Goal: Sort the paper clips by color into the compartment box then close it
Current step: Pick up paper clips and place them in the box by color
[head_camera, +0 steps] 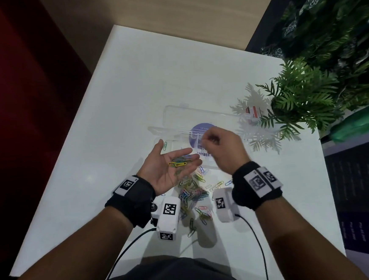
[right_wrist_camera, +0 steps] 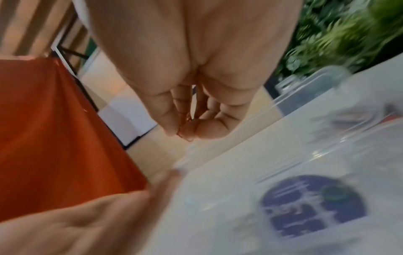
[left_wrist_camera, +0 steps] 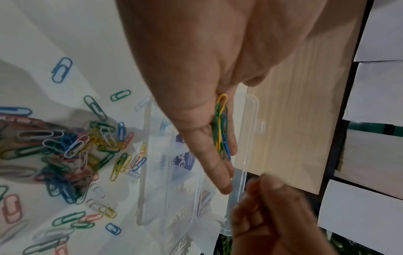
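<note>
1. The left hand (head_camera: 170,167) lies palm up above the tabletop (head_camera: 131,88), its fingers (left_wrist_camera: 220,172) straight and relaxed; a small bunch of paper clips (head_camera: 178,162) — yellow, green and blue — rests across them.
2. The right hand (head_camera: 221,148) hovers over the compartment box (head_camera: 199,121), its fingers (right_wrist_camera: 167,120) curled, thumb and forefinger pinched together. The right wrist view shows something thin between the tips, but it is too blurred to tell what.
3. The clear box stands open around the middle of the tabletop, towards its right edge, its lid (head_camera: 188,110) folded back on the far side. A round purple label (head_camera: 200,129) shows through the plastic.
4. One green clip (head_camera: 165,145) shows at the left end of the box; whether it lies inside a compartment I cannot tell.
5. A heap of mixed clips (head_camera: 192,194) — blue, green, yellow, pink, white — lies on the tabletop between the box and the near edge, below the two wrists.
6. A potted fern (head_camera: 297,100) stands at the right edge, beside the box's right end.
</note>
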